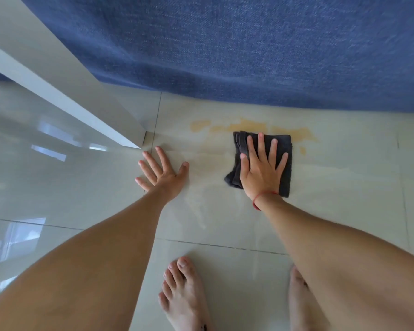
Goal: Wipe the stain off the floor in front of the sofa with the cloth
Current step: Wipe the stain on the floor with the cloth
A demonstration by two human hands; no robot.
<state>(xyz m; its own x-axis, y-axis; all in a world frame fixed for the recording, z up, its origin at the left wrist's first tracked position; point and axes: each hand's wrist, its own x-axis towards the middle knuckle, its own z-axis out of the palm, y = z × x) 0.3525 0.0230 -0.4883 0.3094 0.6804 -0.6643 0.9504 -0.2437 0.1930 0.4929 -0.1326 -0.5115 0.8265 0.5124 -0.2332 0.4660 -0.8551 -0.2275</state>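
Observation:
A folded dark grey cloth lies flat on the pale tiled floor in front of the blue sofa. My right hand presses down on the cloth with fingers spread flat. A yellowish stain stretches along the floor just beyond the cloth, from left of it to its right side, with a small patch beside the cloth. My left hand rests palm down on the bare tile to the left, fingers apart, holding nothing.
A white furniture panel slants in from the upper left and ends at a corner near my left hand. My two bare feet stand on the tiles at the bottom. Faint wet smears mark the tile between my arms.

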